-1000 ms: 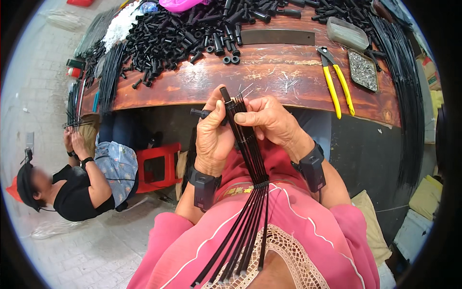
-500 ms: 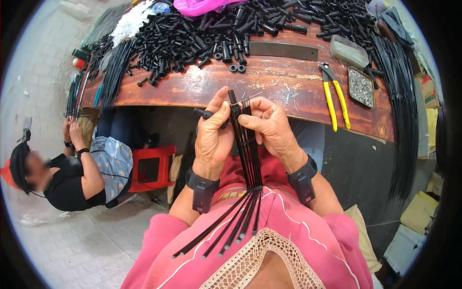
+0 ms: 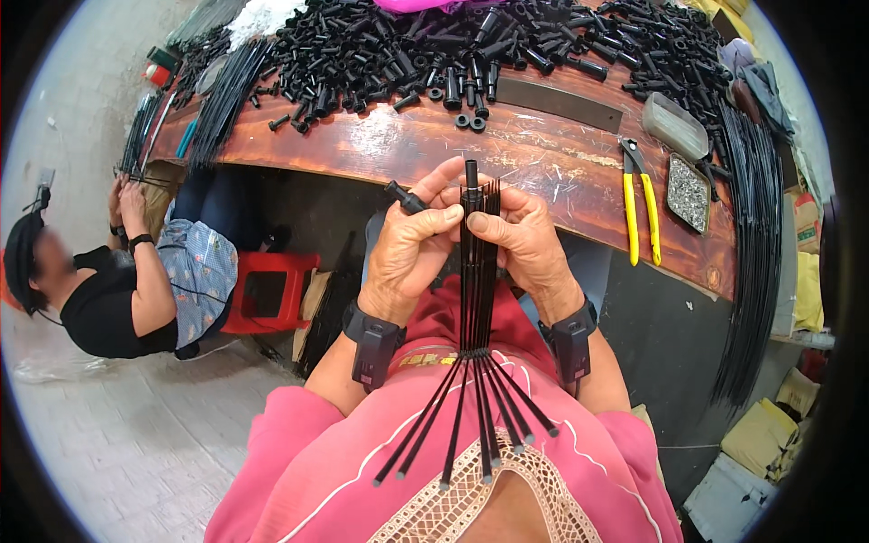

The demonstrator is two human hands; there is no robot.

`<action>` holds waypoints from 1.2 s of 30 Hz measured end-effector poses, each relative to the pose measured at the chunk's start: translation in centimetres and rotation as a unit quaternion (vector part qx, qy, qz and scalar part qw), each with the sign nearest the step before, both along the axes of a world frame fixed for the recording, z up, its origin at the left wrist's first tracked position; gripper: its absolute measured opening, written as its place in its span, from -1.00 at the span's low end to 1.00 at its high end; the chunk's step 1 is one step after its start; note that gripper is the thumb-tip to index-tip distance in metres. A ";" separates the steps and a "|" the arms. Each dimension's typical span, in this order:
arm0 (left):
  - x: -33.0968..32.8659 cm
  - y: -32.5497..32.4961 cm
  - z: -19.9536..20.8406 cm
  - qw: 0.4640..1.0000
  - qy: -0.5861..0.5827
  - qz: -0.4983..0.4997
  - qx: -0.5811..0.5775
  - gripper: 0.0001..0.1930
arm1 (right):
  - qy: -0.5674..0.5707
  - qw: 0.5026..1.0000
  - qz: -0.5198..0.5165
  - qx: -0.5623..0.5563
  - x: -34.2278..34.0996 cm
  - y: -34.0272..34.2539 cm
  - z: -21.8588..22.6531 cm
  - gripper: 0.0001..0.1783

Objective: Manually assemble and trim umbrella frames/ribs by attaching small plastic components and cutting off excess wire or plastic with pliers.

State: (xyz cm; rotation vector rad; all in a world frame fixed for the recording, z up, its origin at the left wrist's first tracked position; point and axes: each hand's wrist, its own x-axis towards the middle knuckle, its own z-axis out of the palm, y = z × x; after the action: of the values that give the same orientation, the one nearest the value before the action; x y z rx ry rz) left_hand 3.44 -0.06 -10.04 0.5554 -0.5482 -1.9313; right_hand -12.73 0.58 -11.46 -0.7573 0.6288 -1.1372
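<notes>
In front of my lap hangs a black umbrella frame [image 3: 477, 299], a bundle of thin ribs held upright, their lower ends fanned out over my pink top. A short black tube [image 3: 471, 174] sticks up from its upper end. My left hand [image 3: 398, 253] grips the tube's base between thumb and fingers. A second black plastic fitting [image 3: 405, 196] is also tucked in that hand, pointing left. My right hand [image 3: 536, 258] pinches the upper part of the ribs, its thumb against the tube's base. The fingertips behind the bundle are partly hidden.
Beyond my hands stands a wooden table [image 3: 362, 149] heaped with black plastic fittings [image 3: 362, 68]. Yellow-handled pliers [image 3: 643, 213], a tray of small metal bits [image 3: 688, 192] and long black rods [image 3: 756, 235] lie right. A person [image 3: 118, 281] sits left by a red stool [image 3: 267, 291].
The umbrella frame has swung more upright, and its lower rib ends have spread further to the right. The table and the seated person have shifted slightly in the view.
</notes>
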 end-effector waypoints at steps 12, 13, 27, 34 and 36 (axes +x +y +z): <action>0.5 -0.3 -0.4 1.000 -0.009 -0.004 0.007 -0.37 | -0.060 0.997 -0.029 0.038 0.6 0.4 0.6 -0.58; 0.7 -0.2 -0.3 1.000 -0.010 -0.005 0.006 -0.37 | -0.061 0.997 -0.030 0.037 0.4 0.3 0.2 -0.58; 1.5 -6.2 4.3 0.986 -0.115 -0.005 -0.120 -0.58 | 0.044 0.999 0.019 0.026 -0.8 0.1 -0.1 -0.67; -0.3 -6.4 4.8 0.976 -0.164 -0.055 -0.132 -0.66 | 0.073 0.996 0.034 0.028 -0.6 0.6 1.2 -0.69; -0.7 -6.0 5.2 0.974 -0.180 -0.062 -0.122 -0.66 | 0.060 0.998 0.029 0.012 -0.7 0.7 1.2 -0.69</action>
State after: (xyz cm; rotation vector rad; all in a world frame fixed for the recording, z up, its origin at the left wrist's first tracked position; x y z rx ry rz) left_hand 2.69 -6.08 -4.80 0.7295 -1.0590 -1.8513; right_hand -13.38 1.27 -10.21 -0.8228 0.7157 -1.0341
